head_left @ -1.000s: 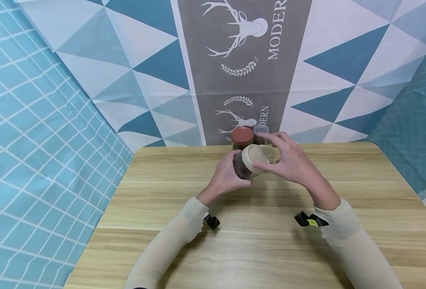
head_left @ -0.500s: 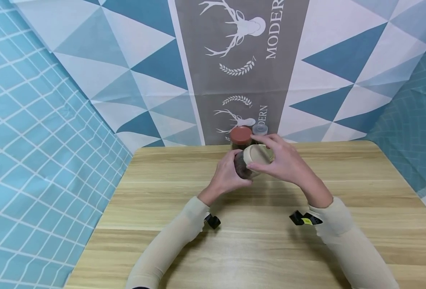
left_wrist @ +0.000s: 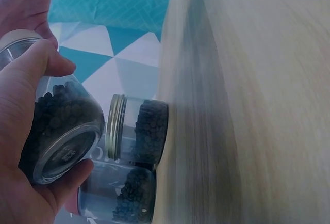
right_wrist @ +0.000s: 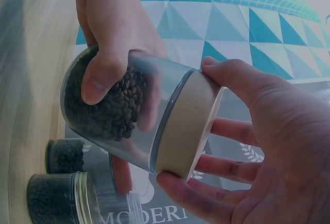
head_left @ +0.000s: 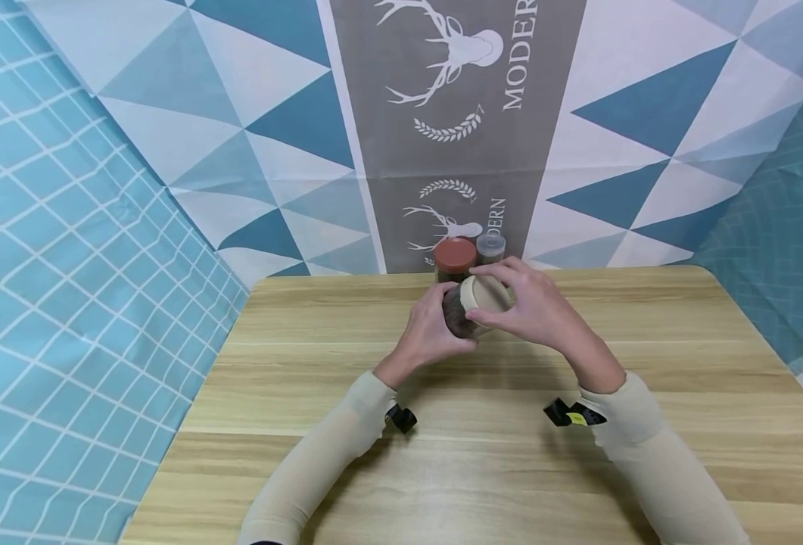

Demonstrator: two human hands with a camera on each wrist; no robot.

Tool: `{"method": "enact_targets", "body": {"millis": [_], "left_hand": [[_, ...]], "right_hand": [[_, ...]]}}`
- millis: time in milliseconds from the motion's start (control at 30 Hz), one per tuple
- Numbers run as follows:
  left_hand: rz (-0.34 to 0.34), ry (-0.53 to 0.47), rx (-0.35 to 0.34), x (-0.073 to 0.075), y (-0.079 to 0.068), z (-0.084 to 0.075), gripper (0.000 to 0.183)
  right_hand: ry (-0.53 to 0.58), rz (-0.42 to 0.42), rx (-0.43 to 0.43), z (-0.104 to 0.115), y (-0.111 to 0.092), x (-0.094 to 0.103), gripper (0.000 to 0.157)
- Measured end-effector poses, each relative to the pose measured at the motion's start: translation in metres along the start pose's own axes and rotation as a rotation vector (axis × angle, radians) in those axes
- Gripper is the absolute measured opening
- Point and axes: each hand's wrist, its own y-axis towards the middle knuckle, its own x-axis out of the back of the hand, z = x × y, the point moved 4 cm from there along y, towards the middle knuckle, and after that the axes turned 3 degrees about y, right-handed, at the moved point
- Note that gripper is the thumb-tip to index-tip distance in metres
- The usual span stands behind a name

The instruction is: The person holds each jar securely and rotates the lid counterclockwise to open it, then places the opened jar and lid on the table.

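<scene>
Near the centre of the head view, the left hand [head_left: 434,327] grasps a tilted clear jar [head_left: 457,312]; the right hand [head_left: 533,306] pinches its cream lid [head_left: 488,294].

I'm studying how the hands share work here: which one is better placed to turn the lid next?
Probably the right hand: it grips the cream lid at opposite edges. The left hand is wrapped round the body of the tilted jar, so it seems better suited to steadying.
</scene>
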Motion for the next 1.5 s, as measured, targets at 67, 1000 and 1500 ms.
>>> {"method": "enact_targets", "body": {"millis": [67, 1000, 1500], "left_hand": [[0.003, -0.009, 0.0, 0.0, 0.0, 0.0, 0.098], [0.042, -0.061, 0.022, -0.006, -0.003, 0.006, 0.095], [0.06, -0.078, 0.026, -0.006, -0.003, 0.01, 0.095]], "right_hand": [[0.002, 0.001, 0.003, -0.001, 0.0, 0.0, 0.064], [0.009, 0.034, 0.191, 0.001, -0.004, -0.003, 0.059], [0.017, 0.104, 0.23, 0.001, -0.002, -0.004, 0.061]]}}
